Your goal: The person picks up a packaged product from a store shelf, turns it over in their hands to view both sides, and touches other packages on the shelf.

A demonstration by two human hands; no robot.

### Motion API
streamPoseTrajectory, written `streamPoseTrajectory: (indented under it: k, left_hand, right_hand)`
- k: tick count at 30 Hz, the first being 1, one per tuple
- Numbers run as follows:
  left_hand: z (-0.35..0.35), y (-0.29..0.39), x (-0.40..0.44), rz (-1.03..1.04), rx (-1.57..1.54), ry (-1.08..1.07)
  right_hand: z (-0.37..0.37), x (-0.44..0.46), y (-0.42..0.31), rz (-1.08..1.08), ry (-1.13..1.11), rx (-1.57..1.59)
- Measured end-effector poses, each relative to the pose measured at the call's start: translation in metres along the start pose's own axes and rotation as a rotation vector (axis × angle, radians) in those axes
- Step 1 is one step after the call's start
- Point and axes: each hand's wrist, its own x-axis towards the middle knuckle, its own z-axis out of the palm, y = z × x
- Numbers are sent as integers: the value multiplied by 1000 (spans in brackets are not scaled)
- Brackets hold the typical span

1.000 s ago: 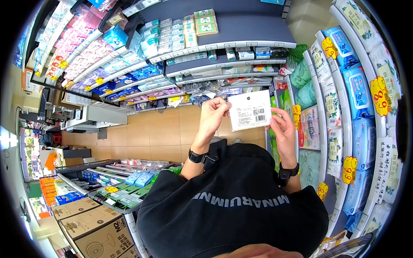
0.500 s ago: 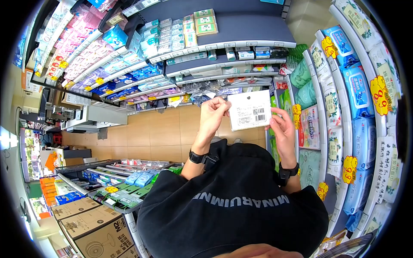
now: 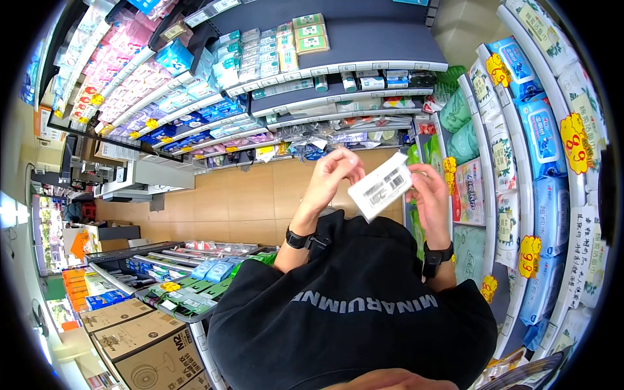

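A flat white packet (image 3: 381, 186) with a barcode and small dark print hangs tilted in front of my chest. At its right edge, my right hand (image 3: 429, 192) pinches it between thumb and fingers. My left hand (image 3: 335, 177) is just left of the packet with fingers bent and slightly apart, holding nothing. Its fingertips come close to the packet's upper left edge; a small gap seems to separate them. Both wrists wear black bands, and the side of the packet turned away from me is hidden.
Ahead stands a grey shelf (image 3: 370, 49) with several small green and white packs (image 3: 311, 34). Shelves of blue wipe packs (image 3: 545, 136) rise close on my right. Cardboard fan boxes (image 3: 146, 344) stand at lower left, beside a low display rack (image 3: 185, 292). Tan floor tiles (image 3: 227, 195) extend leftward.
The packet has swung from facing me squarely to a tilted, foreshortened angle. My left hand has come off its upper left edge, while my right hand keeps hold.
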Motion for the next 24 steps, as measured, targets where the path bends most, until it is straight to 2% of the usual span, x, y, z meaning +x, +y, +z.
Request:
streamPoseTrajectory:
  k: [5, 12, 16, 20, 22, 24]
  left_hand:
    - [11, -1, -4, -239, 135, -194]
    - [22, 5, -7, -322, 177, -282]
    - [18, 1, -8, -300, 169, -255]
    - [13, -2, -5, -172, 162, -120]
    - [9, -7, -4, -26, 73, 16]
    - [6, -10, -2, -12, 55, 65]
  right_hand:
    - [1, 4, 5, 129, -176, -96]
    - [2, 4, 7, 156, -222, -129]
    - [2, 4, 8, 175, -213, -137]
    - [3, 4, 12, 197, -98, -89]
    - [2, 4, 10, 195, -81, -79]
    - [-3, 3, 9, 142, -104, 76]
